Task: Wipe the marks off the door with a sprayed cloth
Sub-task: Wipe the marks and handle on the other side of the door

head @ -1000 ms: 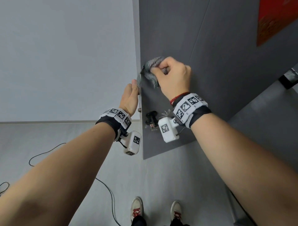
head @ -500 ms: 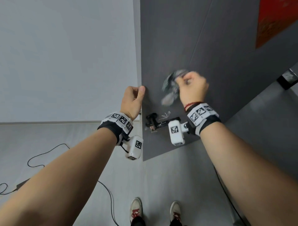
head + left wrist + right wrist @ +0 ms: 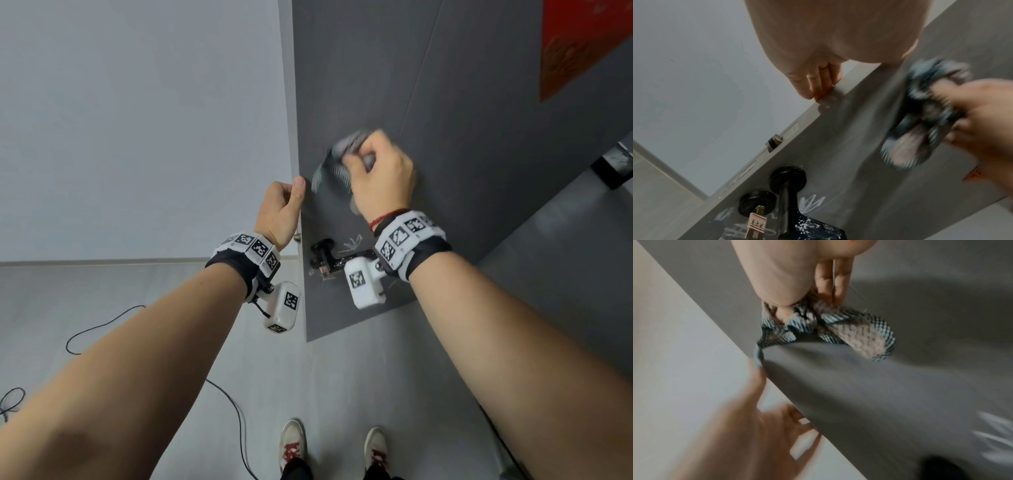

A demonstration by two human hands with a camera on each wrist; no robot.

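The dark grey door stands open, edge-on toward me. My right hand grips a bunched grey-blue checked cloth and presses it on the door face above the handle; the cloth is blurred with motion. My left hand holds the door's edge, fingers curled round it and thumb on the front face. White scribbled marks sit beside the black lever handle, below the cloth; more marks show around the handle.
A pale wall lies left of the door edge. A latch sits in the edge below my left fingers. A black cable trails over the grey floor. A red sheet hangs on the door's upper right. My shoes stand below.
The right hand swept the cloth right and down across the door, then back left toward the edge. The left hand kept its hold on the door edge.
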